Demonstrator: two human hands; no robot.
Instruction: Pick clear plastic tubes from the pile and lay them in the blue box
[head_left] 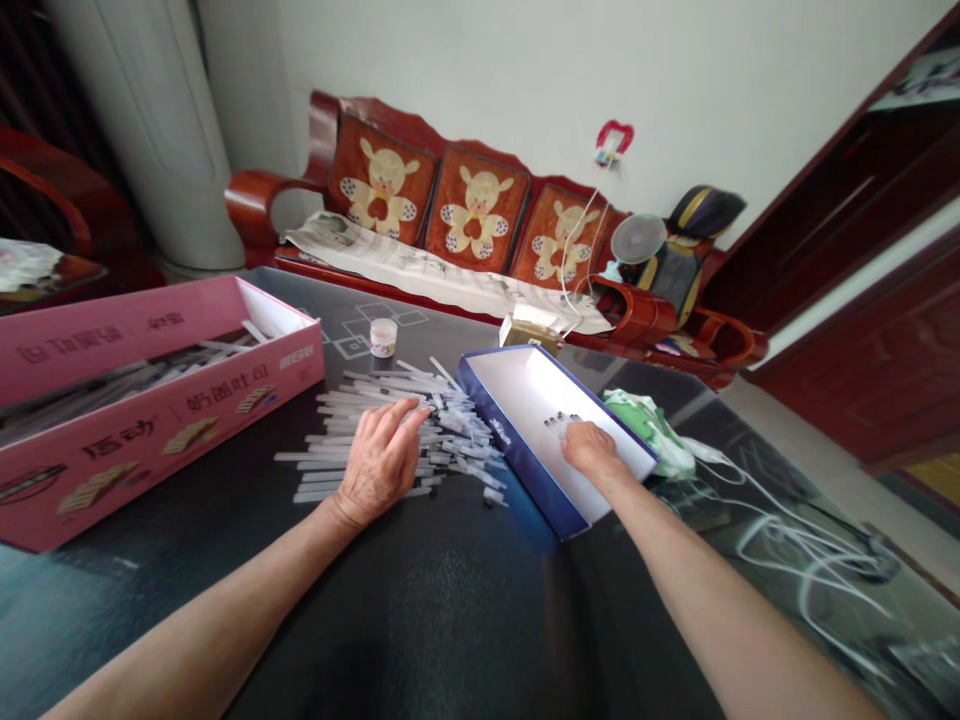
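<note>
A loose heap of thin transparent plastic tubes with dark tips [450, 430] lies on the black tabletop [420, 590]. My left hand [379, 462] rests on the heap, fingers curved over the tubes. To the right stands a shallow white box with a blue rim [525, 430]. My right hand [592, 450] reaches inside it, its fingers over a small bundle of the same tubes [562, 424], whose dark ends poke out past the fingertips. Left of the heap, a long pink printed carton [161, 400] holds many more tubes.
A small jar with a pink lid [383, 337] stands behind the heap, near a small cardboard box [529, 328]. A green cloth bundle [649, 430] and tangled white cable [795, 530] lie on the right. Behind the table stands a wooden bench with cushions [472, 215].
</note>
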